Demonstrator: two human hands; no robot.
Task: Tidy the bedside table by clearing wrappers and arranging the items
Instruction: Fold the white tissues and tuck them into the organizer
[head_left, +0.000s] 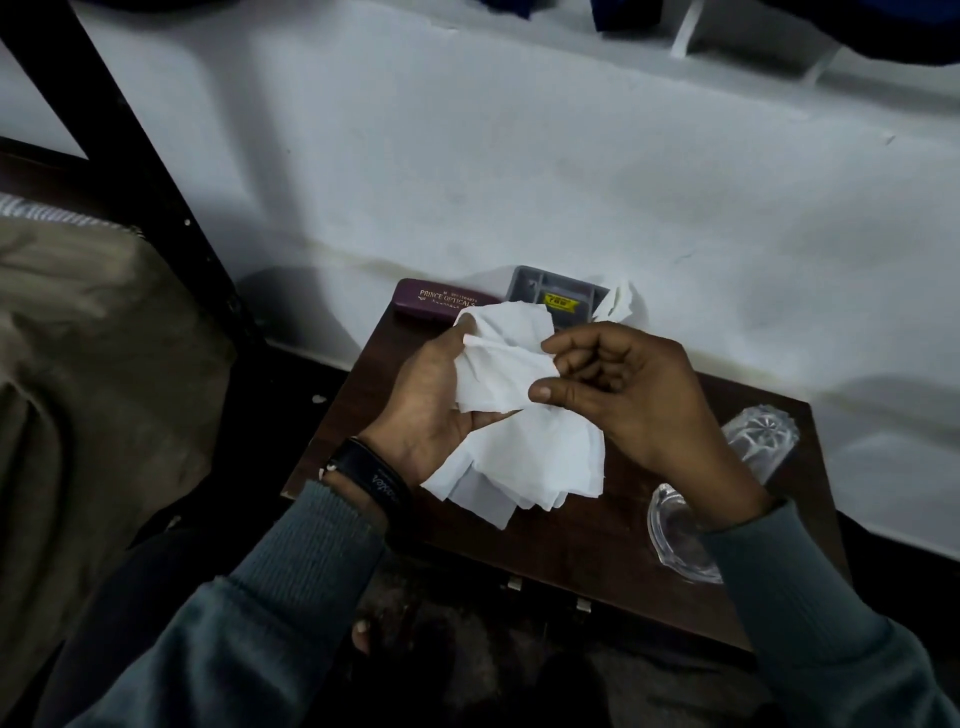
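Observation:
Over the small dark wooden bedside table (587, 540) I hold a bunch of crumpled white tissue paper (524, 431). My left hand (431, 400) grips its left side, thumb on top. My right hand (639, 395) pinches the right edge between thumb and curled fingers. At the table's back lie a maroon spectacle case (436, 300) and a grey box with a yellow label (561, 299). Another crumpled white tissue (618, 304) sits beside the box against the wall.
A clear glass bottle (758, 441) lies on the table's right side, and a clear glass dish (675, 535) sits near my right wrist. A white wall runs behind the table. A bed with brown bedding (88, 374) and a dark frame stands at the left.

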